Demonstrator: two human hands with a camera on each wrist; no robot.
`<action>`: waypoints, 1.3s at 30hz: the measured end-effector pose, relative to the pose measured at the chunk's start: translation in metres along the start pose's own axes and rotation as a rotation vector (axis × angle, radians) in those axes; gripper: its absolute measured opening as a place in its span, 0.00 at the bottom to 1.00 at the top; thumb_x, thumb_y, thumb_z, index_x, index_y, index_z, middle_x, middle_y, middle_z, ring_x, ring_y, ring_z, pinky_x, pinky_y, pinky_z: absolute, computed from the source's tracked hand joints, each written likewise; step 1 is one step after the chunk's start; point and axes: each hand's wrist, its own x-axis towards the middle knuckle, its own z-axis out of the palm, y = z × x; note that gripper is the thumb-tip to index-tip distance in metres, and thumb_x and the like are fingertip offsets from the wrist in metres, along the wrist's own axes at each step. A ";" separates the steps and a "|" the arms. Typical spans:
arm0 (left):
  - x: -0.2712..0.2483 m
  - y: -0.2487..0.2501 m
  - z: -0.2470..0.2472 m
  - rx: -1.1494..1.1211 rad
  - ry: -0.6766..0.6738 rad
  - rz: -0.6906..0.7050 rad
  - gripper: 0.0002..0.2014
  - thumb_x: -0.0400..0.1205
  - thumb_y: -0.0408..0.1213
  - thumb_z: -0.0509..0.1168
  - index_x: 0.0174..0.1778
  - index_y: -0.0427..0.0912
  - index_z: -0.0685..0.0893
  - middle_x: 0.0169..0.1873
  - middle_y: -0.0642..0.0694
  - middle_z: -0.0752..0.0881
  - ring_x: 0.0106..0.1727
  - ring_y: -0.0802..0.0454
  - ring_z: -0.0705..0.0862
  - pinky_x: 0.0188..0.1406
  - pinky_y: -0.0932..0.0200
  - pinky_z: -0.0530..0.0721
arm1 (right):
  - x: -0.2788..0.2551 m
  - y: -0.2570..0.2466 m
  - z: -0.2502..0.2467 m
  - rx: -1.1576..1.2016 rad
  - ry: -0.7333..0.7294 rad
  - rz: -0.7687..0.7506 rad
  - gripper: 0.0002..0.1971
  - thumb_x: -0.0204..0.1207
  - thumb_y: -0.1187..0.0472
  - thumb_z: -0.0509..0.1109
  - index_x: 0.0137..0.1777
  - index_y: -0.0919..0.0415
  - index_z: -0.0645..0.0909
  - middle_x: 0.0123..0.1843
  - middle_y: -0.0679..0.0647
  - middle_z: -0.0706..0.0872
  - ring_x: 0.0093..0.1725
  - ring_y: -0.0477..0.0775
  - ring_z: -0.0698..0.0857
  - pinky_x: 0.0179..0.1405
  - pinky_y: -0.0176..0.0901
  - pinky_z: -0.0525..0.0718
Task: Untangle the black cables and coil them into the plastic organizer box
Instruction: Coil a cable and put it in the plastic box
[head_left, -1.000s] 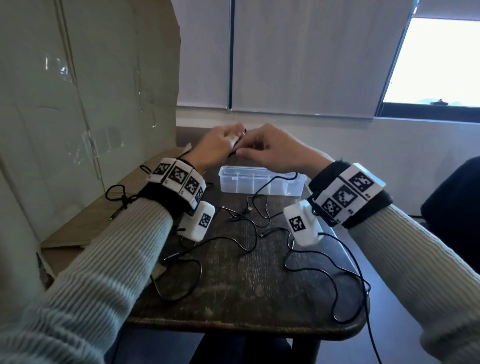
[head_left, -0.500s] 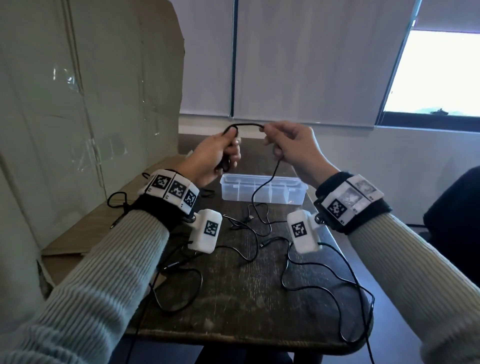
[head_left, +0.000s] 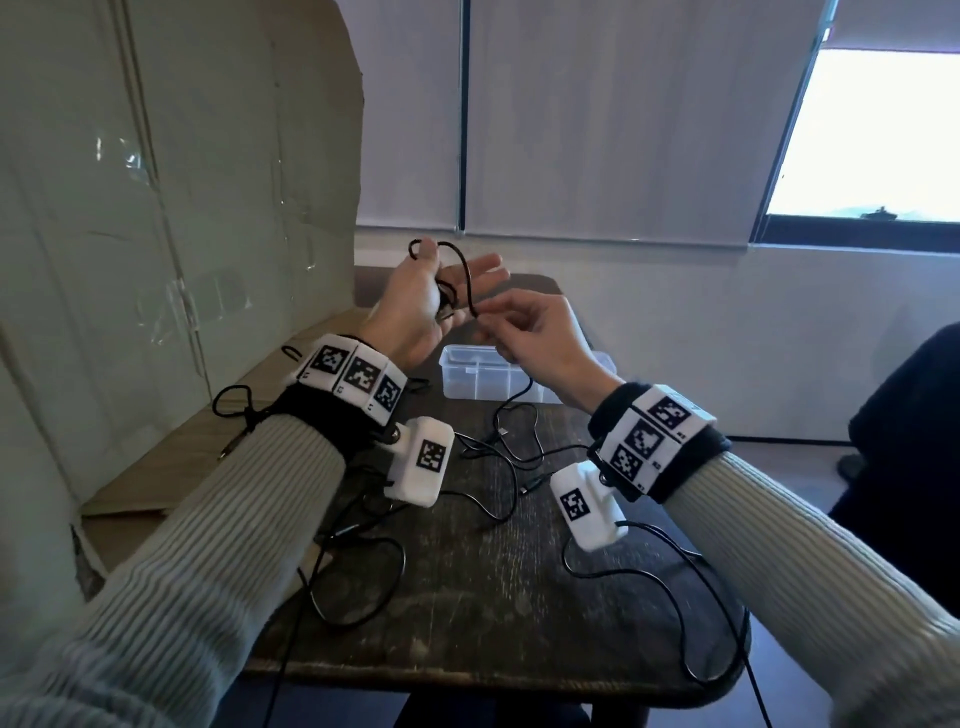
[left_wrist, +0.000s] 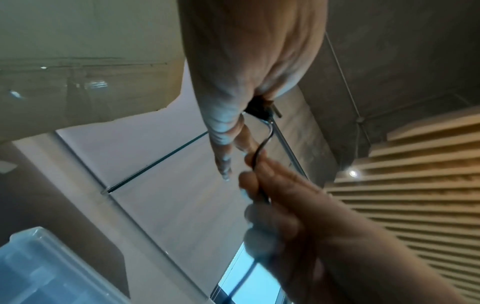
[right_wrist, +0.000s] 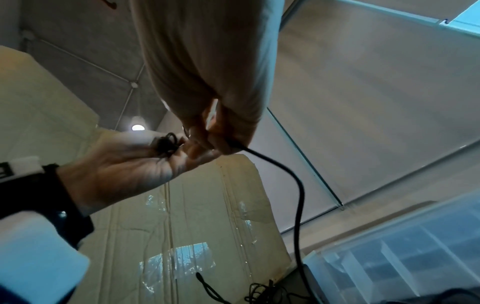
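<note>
My left hand (head_left: 449, 280) is raised above the table with its fingers stretched out. A black cable (head_left: 464, 270) loops over its thumb, and the plug end (left_wrist: 259, 109) is wedged between thumb base and palm. A small bunch of cable (right_wrist: 166, 144) lies in that palm. My right hand (head_left: 501, 319) pinches the same cable just right of the palm, and the cable (right_wrist: 298, 185) hangs from it down to the table. The clear plastic organizer box (head_left: 470, 356) stands below and behind both hands, with its dividers showing.
More black cables (head_left: 511, 452) sprawl tangled over the dark wooden table (head_left: 493, 597), and some trail off its right and front edges. A tall cardboard sheet (head_left: 182, 208) stands along the left. Another cable (head_left: 234, 410) lies on the cardboard flap.
The hands held a short stretch of cable taut between them. Now the left hand has spread its fingers with the cable looped over the thumb, and the right hand has come in close to the left palm.
</note>
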 end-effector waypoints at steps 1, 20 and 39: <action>-0.001 -0.002 0.003 0.019 -0.013 -0.019 0.32 0.90 0.51 0.34 0.58 0.34 0.80 0.50 0.40 0.90 0.48 0.51 0.91 0.45 0.58 0.85 | 0.002 -0.001 0.002 -0.026 0.029 -0.016 0.05 0.79 0.71 0.70 0.51 0.67 0.85 0.33 0.54 0.87 0.20 0.37 0.78 0.25 0.25 0.74; 0.008 -0.012 0.005 -0.231 0.073 0.126 0.15 0.91 0.42 0.45 0.51 0.40 0.75 0.19 0.54 0.72 0.26 0.58 0.78 0.34 0.57 0.86 | 0.003 -0.005 0.001 -0.005 -0.101 0.238 0.14 0.83 0.52 0.67 0.39 0.59 0.82 0.23 0.49 0.75 0.20 0.46 0.68 0.20 0.35 0.66; 0.001 -0.014 -0.017 0.811 -0.179 0.027 0.40 0.81 0.69 0.33 0.33 0.42 0.79 0.19 0.54 0.69 0.18 0.59 0.66 0.19 0.66 0.63 | 0.025 -0.030 -0.012 0.020 -0.008 -0.030 0.09 0.80 0.68 0.69 0.56 0.72 0.85 0.26 0.36 0.85 0.23 0.31 0.79 0.27 0.23 0.74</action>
